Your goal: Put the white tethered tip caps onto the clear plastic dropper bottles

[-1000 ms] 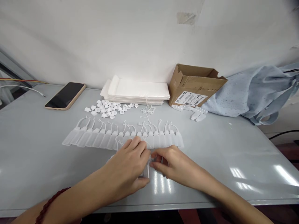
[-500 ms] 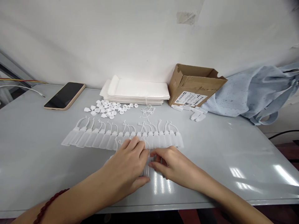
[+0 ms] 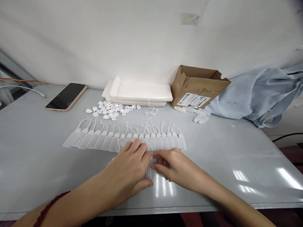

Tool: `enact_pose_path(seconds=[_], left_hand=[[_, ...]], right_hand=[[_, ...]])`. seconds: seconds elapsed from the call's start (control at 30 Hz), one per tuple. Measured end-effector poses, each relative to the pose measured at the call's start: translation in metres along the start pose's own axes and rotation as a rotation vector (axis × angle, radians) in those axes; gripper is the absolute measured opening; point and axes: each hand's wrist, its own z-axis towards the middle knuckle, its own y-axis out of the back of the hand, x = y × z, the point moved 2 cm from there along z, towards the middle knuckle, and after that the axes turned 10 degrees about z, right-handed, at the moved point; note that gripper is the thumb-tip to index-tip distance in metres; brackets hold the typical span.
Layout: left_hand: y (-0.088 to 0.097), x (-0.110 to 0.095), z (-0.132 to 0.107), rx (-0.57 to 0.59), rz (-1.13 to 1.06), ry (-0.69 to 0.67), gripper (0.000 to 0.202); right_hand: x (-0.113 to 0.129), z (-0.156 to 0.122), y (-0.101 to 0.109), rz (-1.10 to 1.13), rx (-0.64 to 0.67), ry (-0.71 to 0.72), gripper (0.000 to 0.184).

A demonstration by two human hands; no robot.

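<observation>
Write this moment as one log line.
left hand: partly covering clear plastic piece | right hand: at same piece's edge | beyond: row of strapped pieces, white caps, box

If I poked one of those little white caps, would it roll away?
Probably it'd curve or wobble rather than roll straight: the white caps look narrower at one end. It'd likely feel light, since they're small and several show hollow openings.

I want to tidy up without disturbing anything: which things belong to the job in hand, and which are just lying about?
Likely in the job:
clear piece at the left hand and right hand
row of strapped translucent pieces
probably white caps, loose straps, loose translucent pieces

Likely just lying about:
phone
white cable
blue bag
perhaps cardboard box, white stack: unclear
</observation>
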Motion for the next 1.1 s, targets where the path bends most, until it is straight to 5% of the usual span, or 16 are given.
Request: enact_pose_path(seconds=[0.4,0.63,0.8,1.1], left_hand=[[0.013,0.006,0.001,0.02,-0.134,0.012,0.036],[0.012,0.024,0.002,-0.237,-0.28,0.142,0.02],[0.014,0.042,0.012,-0.286,-0.276,0.257,0.024],[0.021,0.083,0.063,-0.108,-0.083,0.288,0.028]], right_hand=[[0.002,-0.001,0.004,0.017,-0.029,-0.002,0.014],[0.003,-0.006,0.013,0.157,0.042,-0.069,0.02],[-0.001,-0.006,0.038,0.28,0.124,-0.042,0.024],[-0.036,0.007,0.096,-0.01,-0.449,-0.044,0.033]])
